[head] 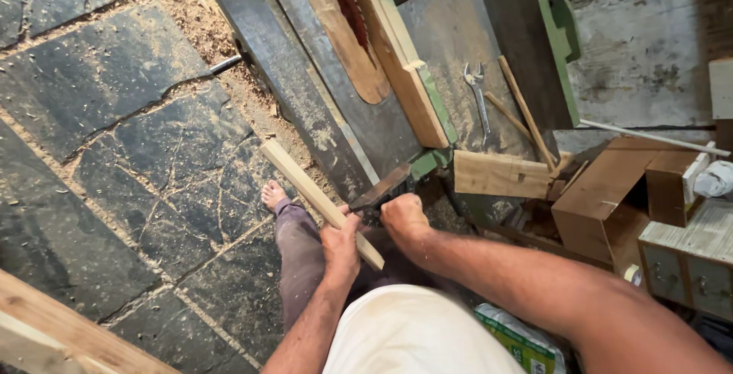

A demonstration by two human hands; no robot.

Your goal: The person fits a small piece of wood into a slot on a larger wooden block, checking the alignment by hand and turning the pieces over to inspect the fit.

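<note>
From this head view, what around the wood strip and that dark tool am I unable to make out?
- Head view: the dark tool's handle end, hidden inside the right hand.
- Where the wood strip meets the tool: covered by the left hand.
- The saw blade: mostly sunk in the table slot, its top cut off by the frame edge.
- The spanner's size: too small to tell.

Left hand [340, 244] grips wood strip [317, 200]; right hand [403, 217] clasps handle [382, 188]
</note>
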